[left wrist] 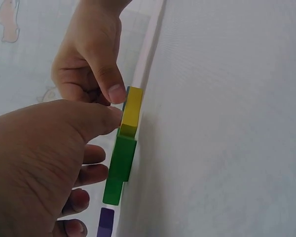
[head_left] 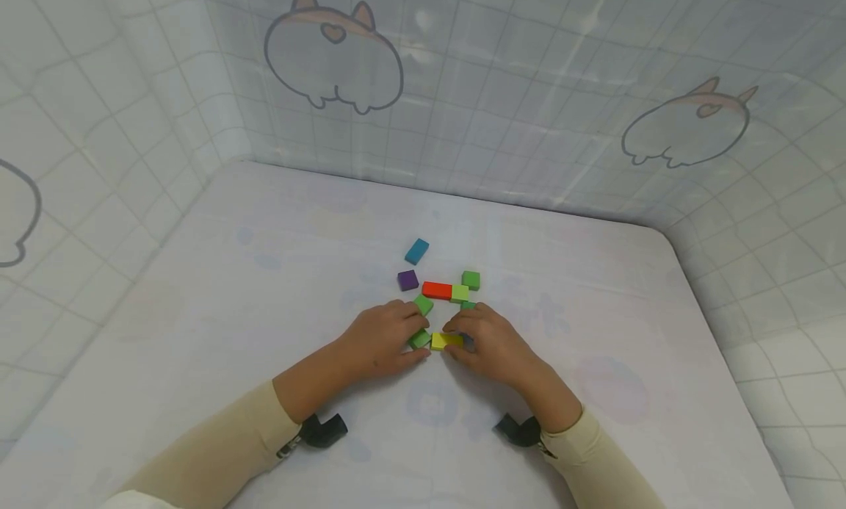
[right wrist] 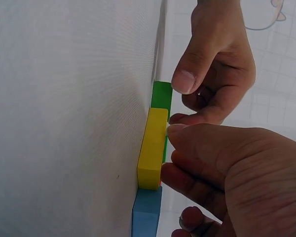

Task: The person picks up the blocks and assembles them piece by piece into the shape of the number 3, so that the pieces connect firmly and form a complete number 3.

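Between my two hands lies a long yellow block [head_left: 446, 341], low on the table. My right hand [head_left: 496, 347] has its thumb and index finger at the yellow block's upper edges, pinching it lightly. A blue block [right wrist: 147, 212] stands at the yellow one's right end, mostly covered by that hand in the head view. My left hand [head_left: 383, 340] spreads thumb and loosely bent fingers around a green block [head_left: 420, 338] that meets the yellow block's left end. Its thumb tip is close above that corner. Another green block [head_left: 424, 304] sits by the left fingertips.
Farther back are a red block [head_left: 437, 290] with a light green block [head_left: 460, 294] against its right end, a green cube [head_left: 471, 280], a purple block [head_left: 407, 280] and a blue block [head_left: 417, 251]. A teal block [head_left: 468, 305] is partly hidden behind the right hand.
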`<state>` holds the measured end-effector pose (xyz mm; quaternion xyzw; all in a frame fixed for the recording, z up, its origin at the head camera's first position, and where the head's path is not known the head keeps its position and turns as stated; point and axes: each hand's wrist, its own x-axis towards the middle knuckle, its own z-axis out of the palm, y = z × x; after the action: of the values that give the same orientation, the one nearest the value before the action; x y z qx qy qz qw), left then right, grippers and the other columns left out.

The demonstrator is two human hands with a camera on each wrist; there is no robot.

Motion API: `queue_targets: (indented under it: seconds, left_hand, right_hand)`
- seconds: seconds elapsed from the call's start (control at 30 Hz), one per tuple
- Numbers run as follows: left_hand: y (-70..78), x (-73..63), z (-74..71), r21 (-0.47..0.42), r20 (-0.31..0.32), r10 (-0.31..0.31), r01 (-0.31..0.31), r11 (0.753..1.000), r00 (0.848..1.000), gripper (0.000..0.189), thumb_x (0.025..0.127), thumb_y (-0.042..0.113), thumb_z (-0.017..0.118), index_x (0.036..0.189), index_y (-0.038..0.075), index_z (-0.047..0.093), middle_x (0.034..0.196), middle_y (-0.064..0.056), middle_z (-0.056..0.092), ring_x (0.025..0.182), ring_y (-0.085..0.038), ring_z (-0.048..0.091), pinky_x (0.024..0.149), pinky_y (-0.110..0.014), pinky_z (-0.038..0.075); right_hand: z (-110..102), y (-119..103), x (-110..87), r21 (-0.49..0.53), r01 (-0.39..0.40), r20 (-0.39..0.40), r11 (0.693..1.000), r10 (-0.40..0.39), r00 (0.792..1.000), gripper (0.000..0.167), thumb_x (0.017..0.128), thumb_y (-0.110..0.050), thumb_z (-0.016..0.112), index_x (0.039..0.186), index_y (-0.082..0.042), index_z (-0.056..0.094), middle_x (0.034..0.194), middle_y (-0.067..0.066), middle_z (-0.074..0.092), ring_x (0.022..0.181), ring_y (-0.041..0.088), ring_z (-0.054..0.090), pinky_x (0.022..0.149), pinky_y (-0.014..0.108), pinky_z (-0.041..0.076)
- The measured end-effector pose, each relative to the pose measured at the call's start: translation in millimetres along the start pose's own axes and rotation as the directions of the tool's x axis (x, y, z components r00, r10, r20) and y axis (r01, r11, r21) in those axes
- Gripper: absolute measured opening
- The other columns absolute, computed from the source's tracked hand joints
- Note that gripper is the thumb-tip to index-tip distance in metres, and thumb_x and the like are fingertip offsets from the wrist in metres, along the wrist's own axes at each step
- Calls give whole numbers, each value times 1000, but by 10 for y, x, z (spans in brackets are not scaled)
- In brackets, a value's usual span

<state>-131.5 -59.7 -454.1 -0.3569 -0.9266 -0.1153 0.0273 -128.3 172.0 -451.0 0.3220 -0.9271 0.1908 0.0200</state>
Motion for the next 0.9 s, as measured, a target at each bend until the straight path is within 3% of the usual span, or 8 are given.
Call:
queue_targets:
  seconds: [0.4,0.6,0.9]
  left_hand:
    - [-20,-7,32,-15,-54,4,-5,1000,999,40,90,46,67,116,16,71,111,5,67,103,-11,61,86,-26,54]
    - [-38,-16,20,-13,-69,-14,13,1000,998,39,91,46,67,115,16,71,112,5,67,103,-11,61,87,-27,54]
    - [-34,-14,7,-21,-53,-89,88,996,995,38,92,45,64,118,18,71,114,5,68,105,-12,62,88,-29,54]
  right_hand:
    - [6,5,8,2,1,9,1000,-1,1000,23,82,-22,82,104,-17,77,104,-9,72,98,9,58,84,26,52]
    - [-5,-15,19,-7,-3,-5,1000,3,1000,23,83,-23,82,104,-17,77,102,-10,72,96,8,58,82,24,53]
    - [-112,24,150,3,-185,13,983,185,983,22,87,-22,77,109,-17,76,105,-6,71,100,13,61,91,32,53]
